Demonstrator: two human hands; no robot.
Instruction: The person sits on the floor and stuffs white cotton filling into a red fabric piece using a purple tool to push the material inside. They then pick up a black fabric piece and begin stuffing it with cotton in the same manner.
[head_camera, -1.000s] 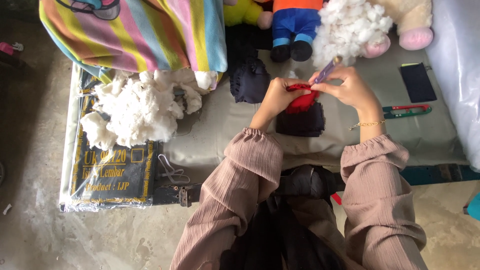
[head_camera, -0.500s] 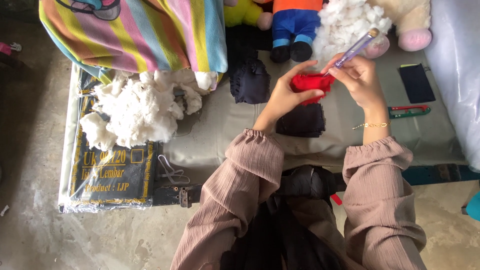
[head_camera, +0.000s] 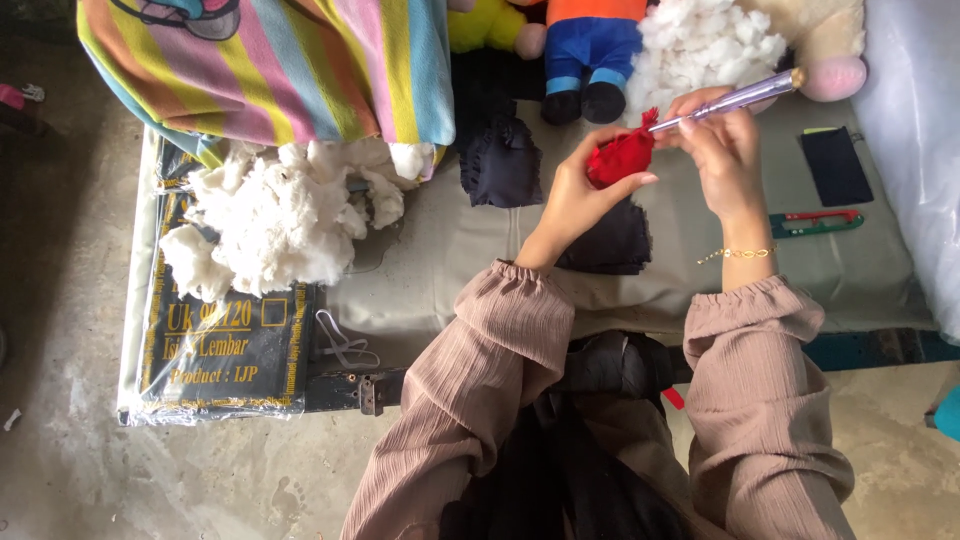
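Fingers (head_camera: 600, 170) round soft red fabric piece (head_camera: 622, 158), slim purple stick (head_camera: 730, 100) alongside.

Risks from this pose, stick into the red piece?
1. The purple stick points its tip into the small red fabric piece pinched in the left hand; a hard push could jab those fingers or poke through.
2. The right hand grips the stick mid-shaft, so the tip may slip sideways.

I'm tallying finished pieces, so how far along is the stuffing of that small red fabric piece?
Done: the small red fabric piece already looks plump. In hand: the left hand grips it while the right hand pokes a purple metallic stick in. Left: flat dark fabric pieces and a white stuffing pile remain.
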